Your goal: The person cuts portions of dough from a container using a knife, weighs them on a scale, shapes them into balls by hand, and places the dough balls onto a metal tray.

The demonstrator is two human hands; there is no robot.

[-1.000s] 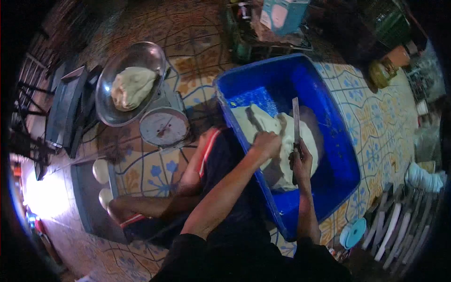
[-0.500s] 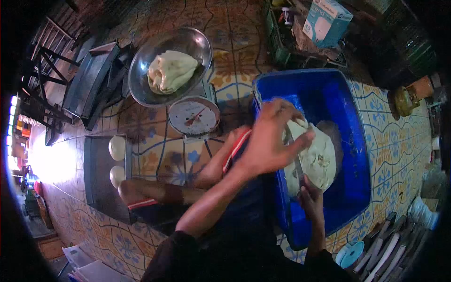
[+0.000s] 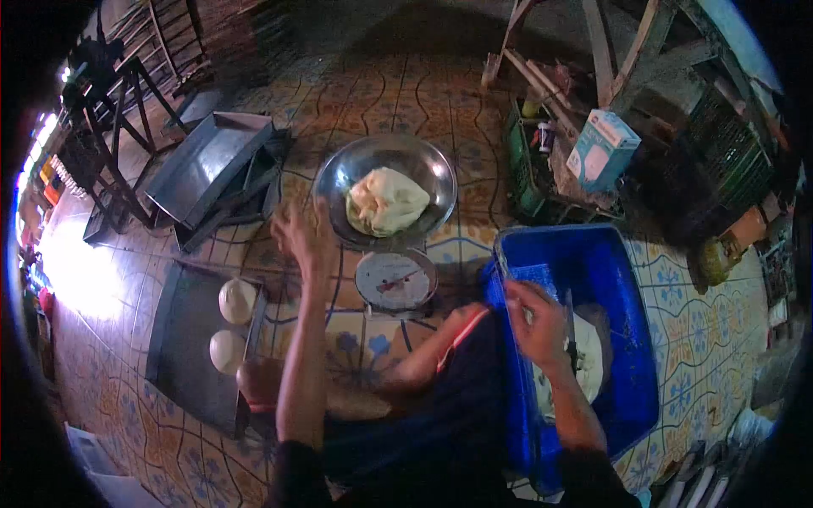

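My left hand (image 3: 303,239) is raised at the left side of a steel bowl (image 3: 440,175), its fingers apart with nothing in them. In the bowl is a large lump of pale dough (image 3: 389,201); the bowl sits on a dial scale (image 3: 395,281). My right hand (image 3: 537,322) is over the left part of a blue tub (image 3: 631,279), its fingers curled; what they hold, if anything, is unclear. Beside it, a knife-like blade with a dark handle (image 3: 572,349) shows against the tub's big mass of dough (image 3: 591,360), partly hidden by my right wrist.
A dark metal tray (image 3: 190,339) holds two dough balls (image 3: 236,301) on the patterned tile floor at left. More metal trays (image 3: 212,165) are stacked behind it. A green crate (image 3: 527,161) with a blue-white box (image 3: 603,151) stands beyond the tub.
My left hand has moved from above the tub leftward to beside the bowl. My right hand has come up off the blade. The view has shifted, showing more of the far floor.
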